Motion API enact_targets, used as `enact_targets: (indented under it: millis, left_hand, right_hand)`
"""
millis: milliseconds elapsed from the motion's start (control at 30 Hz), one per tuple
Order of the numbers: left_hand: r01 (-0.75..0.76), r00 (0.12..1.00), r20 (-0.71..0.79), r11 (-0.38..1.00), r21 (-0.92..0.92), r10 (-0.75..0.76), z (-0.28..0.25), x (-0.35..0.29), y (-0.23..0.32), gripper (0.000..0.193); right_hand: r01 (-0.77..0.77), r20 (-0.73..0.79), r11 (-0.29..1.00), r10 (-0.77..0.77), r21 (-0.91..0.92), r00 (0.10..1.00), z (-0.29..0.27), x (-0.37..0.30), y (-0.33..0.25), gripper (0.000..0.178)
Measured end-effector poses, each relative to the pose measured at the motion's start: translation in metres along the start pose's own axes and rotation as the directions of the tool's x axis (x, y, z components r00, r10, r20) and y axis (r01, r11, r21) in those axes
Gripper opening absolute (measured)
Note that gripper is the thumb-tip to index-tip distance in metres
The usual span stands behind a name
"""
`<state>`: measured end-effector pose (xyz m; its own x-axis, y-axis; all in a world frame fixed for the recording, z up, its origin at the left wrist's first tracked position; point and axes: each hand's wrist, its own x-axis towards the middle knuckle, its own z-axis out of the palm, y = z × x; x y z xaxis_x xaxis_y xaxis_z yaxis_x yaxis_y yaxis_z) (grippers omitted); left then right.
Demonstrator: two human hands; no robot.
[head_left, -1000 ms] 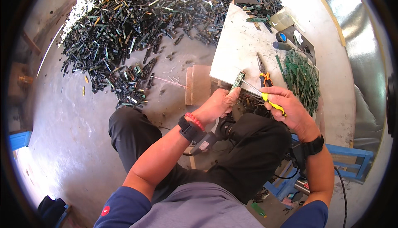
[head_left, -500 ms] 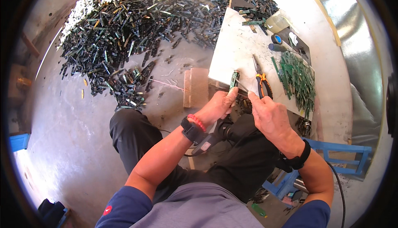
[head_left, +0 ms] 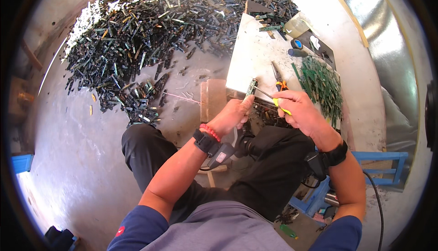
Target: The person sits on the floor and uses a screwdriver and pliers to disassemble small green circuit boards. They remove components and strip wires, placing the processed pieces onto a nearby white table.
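My left hand (head_left: pixel 236 114) is closed round the lower end of a narrow green circuit-board strip (head_left: pixel 252 86), which stands up past the thumb at the white tabletop's near edge. My right hand (head_left: pixel 302 113) grips a screwdriver (head_left: pixel 282 107) with a yellow handle. Its thin metal shaft points left, and the tip meets or nearly meets the strip; actual contact is too small to tell. Just beyond the right hand lie pliers (head_left: pixel 278 76) with orange-and-black handles, partly hidden by that hand. Loose green strips (head_left: pixel 321 83) are piled to their right on the white tabletop (head_left: pixel 253 41).
A large heap of dark strips (head_left: pixel 137 36) covers the floor at the far left. Toward the table's back right are a blue-centred tape roll (head_left: pixel 297 44), a dark-handled tool (head_left: pixel 296 53) and a translucent container (head_left: pixel 295 25). A reddish block (head_left: pixel 213 98) stands left of the table.
The right hand has turned, bringing the screwdriver's yellow handle into sight, and now covers much of the pliers' handles. The left hand still holds the strip. The whole view has shifted slightly.
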<state>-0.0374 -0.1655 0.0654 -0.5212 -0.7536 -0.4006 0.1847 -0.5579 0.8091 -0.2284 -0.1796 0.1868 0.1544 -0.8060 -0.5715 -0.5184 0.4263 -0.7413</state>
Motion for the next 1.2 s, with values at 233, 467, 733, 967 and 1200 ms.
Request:
enact_targets:
  millis: [233, 467, 733, 967, 1200]
  left_hand:
    - [-0.001, 0.998, 0.065, 0.994, -0.111, 0.008, -0.009, 0.008, -0.016, 0.053]
    - [-0.063, 0.998, -0.005, 0.996, 0.063, 0.063, 0.002, 0.005, -0.015, 0.058]
    - [-0.001, 0.999, -0.048, 0.999, -0.035, 0.0, 0.003, 0.006, -0.004, 0.057]
    - [0.013, 1.0, -0.005, 0.999, -0.049, -0.014, 0.004, -0.002, -0.003, 0.053]
    - [0.032, 0.999, 0.012, 0.997, -0.072, -0.031, 0.003, -0.001, -0.005, 0.053]
  right_hand:
    - [-0.149, 0.135, 0.735, 0.079, 0.661, 0.988, 0.013, -0.009, 0.037, 0.031]
    - [0.23, -0.11, 0.972, -0.233, -0.039, 0.966, 0.012, -0.001, 0.041, 0.028]
    - [0.214, -0.006, 0.255, -0.657, -0.943, 0.754, 0.042, -0.007, 0.055, 0.034]
    - [-0.041, -0.02, 0.877, 0.057, 0.478, 0.998, 0.02, -0.012, 0.042, 0.032]
    - [-0.069, 0.011, 0.648, 0.094, 0.758, 0.996, 0.045, -0.016, 0.066, 0.022]
